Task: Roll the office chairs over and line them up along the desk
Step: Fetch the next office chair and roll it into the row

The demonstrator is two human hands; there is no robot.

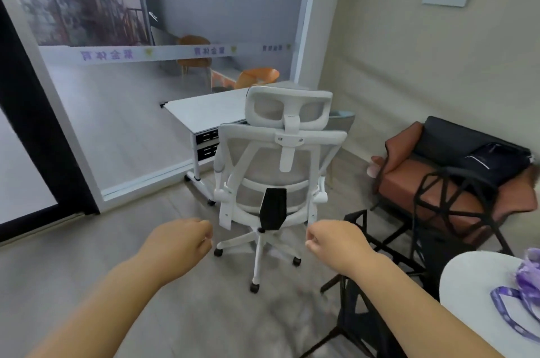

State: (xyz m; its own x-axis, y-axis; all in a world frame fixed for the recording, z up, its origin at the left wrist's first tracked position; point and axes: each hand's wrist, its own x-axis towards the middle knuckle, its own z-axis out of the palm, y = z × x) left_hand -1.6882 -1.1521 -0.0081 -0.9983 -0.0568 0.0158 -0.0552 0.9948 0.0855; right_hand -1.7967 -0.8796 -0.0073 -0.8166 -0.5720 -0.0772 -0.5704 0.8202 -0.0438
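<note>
A: Item one, the white office chair [274, 170]. We are seeing it from behind, standing upright on its castors on the grey floor [146, 240], its seat facing the white table [204, 109] at the far side and tucked close against the table's right end. Whether it is touching the table, we cannot tell.

B: Item two, our hands. We are holding the left hand [178, 243] out low in front of us, its grip loosely curled in, fingers bent toward the palm, holding nothing. We are holding the right hand [336, 243] the same way: a loose half-closed grip, empty.

A: Both hands are hovering near the chair's base, one to each side, apart from the frame.

B: Item three, surroundings. We are noting a glass partition [117, 94] running behind the table on the left, and a brown and black sofa [432, 179] against the right wall.

A: Black angular frame stools [455, 199] are standing near right, between us and the sofa. A round white tabletop [473, 284] is showing at the near right corner, carrying a purple lanyard [508, 302].
</note>
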